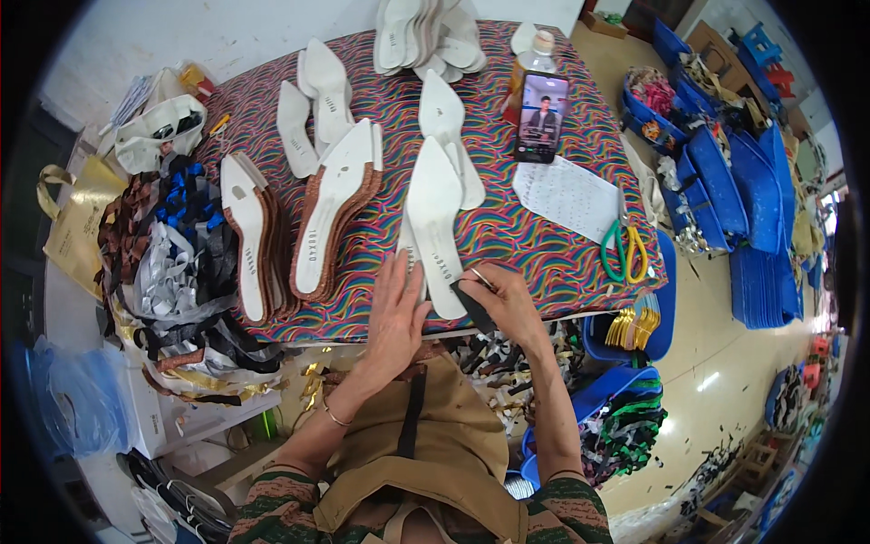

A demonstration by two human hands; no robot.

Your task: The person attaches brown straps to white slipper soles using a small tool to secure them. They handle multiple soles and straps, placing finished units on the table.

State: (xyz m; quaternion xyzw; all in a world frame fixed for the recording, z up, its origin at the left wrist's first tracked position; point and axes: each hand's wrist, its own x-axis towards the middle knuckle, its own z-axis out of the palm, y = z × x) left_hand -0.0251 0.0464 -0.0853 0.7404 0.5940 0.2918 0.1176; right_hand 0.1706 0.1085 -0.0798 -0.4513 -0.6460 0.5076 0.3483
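Observation:
My left hand (396, 304) lies with fingers stretched out at the table's near edge, over the lower end of a white insole partly hidden beneath another. Beside it, a pointed white shoe insole (435, 213) lies flat with its narrow heel end towards me. My right hand (503, 301) is closed on a small black strip (475, 308) right at that heel end. A thin silvery thing shows between its fingers, too small to make out. Further up, more white insoles (441, 109) lie partly beneath the near one.
Brown-edged insole stacks (331, 218) stand at left. A phone (542, 118) leans on a bottle (541, 54), near a paper sheet (569, 195) and green-and-yellow-handled scissors (623, 249). Strip scraps (177, 245) heap at the left; blue bins (711, 186) stand at the right.

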